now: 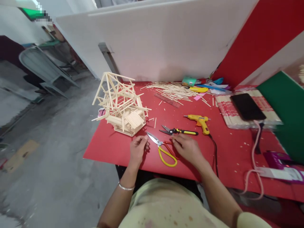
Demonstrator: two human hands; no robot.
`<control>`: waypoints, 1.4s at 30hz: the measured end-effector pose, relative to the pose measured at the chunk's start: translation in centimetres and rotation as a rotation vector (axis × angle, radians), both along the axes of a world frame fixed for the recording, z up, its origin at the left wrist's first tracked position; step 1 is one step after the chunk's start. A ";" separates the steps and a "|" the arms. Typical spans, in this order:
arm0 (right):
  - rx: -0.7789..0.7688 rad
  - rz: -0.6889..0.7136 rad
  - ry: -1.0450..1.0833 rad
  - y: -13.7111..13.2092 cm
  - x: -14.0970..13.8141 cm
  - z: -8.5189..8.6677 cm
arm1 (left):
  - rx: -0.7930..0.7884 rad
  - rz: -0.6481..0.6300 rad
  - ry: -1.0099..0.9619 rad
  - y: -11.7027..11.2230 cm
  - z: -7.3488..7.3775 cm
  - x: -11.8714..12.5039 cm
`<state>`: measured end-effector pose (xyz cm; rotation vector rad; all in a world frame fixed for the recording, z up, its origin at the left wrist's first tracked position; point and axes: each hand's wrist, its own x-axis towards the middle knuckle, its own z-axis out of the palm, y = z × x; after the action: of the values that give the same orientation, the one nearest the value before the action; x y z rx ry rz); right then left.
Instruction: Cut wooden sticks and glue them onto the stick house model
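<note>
My left hand [138, 148] rests on the red table [114, 148] with its fingers curled together just in front of a small house built of thin wooden sticks [121, 106]. Whether it pinches anything is hidden. My right hand [187, 147] lies on the table with its fingers bent beside the handles of yellow scissors [162, 148], touching or nearly touching them. Black and yellow snips [178, 130] lie just beyond that hand.
A yellow glue gun [200, 122] with a black cord lies right of the snips. Loose sticks [172, 90] are piled at the back, near a ruler and coloured bits. A black phone [247, 106] lies on stick bundles at the right. A grey chair [40, 68] stands at far left.
</note>
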<state>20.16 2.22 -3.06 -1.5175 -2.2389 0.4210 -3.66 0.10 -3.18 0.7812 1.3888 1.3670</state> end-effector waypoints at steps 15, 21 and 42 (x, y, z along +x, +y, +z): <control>-0.161 0.289 -0.250 15.8 -6.7 0.0 | -0.010 0.026 0.023 -0.8 0.4 -0.4; -0.204 0.313 -0.319 18.1 -6.7 -1.4 | -0.017 0.066 -0.011 -1.0 0.1 -1.6; 0.067 0.065 0.703 -0.8 -11.1 5.1 | 0.092 0.220 -0.252 0.0 3.7 -2.3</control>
<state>9.03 1.41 2.08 -1.0390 -1.7207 0.7537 -5.94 0.07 0.55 0.5044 1.2460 1.6487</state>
